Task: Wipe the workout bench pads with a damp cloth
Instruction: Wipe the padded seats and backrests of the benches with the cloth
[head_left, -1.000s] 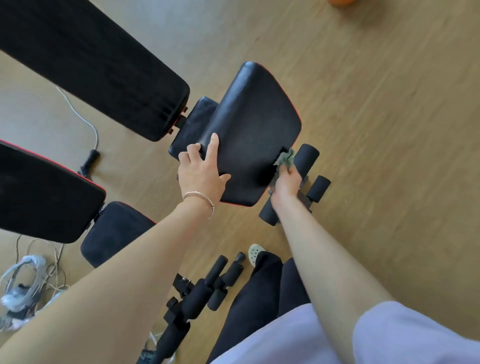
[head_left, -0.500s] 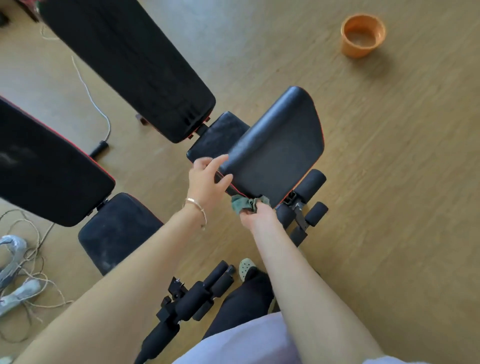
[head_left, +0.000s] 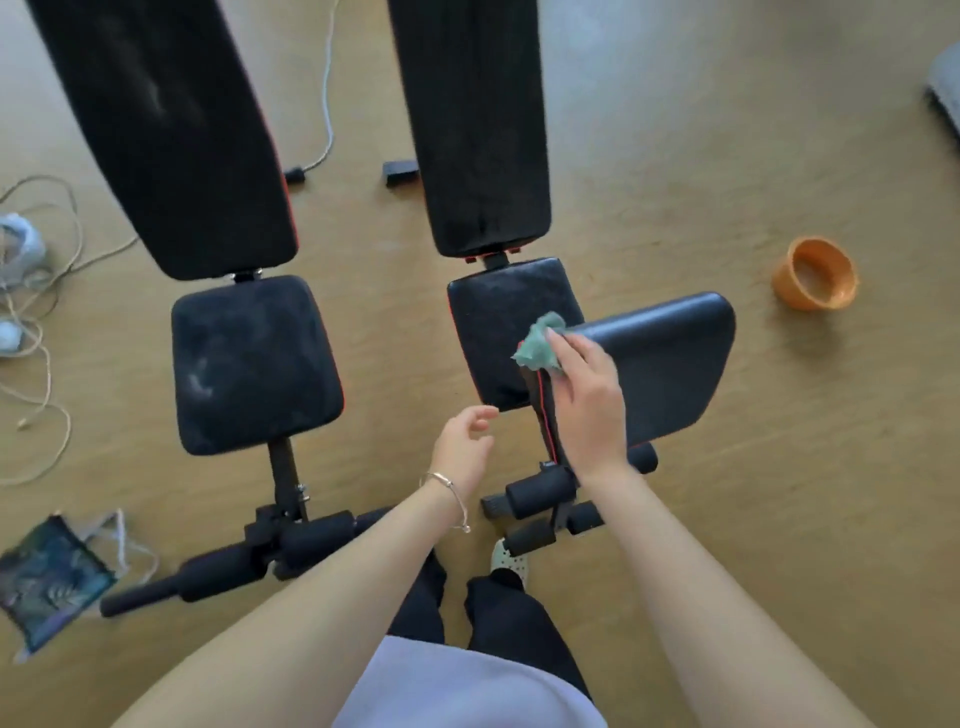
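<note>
The crumpled green damp cloth (head_left: 537, 345) sits bunched at the upper left corner of the smooth black tilted pad (head_left: 670, 374), which in this view overlaps the right bench's square black seat pad (head_left: 493, 332). Bunched that small, the cloth may skip much of the sloping face and leave streaks. With nothing steadying the pad, a firm push could swing it or send the cloth off its red-piped edge onto the wooden floor (head_left: 753, 519). The right hand (head_left: 587, 405) lies almost flat, fingers nearly straight, pressing the cloth against the pad. The left hand (head_left: 462, 447) hovers just below the seat pad, fingers loosely curled, holding and touching nothing. The left bench's dusty black seat pad (head_left: 254, 364) looks unwiped, and the orange plastic bowl (head_left: 814, 280) sits well apart.
</note>
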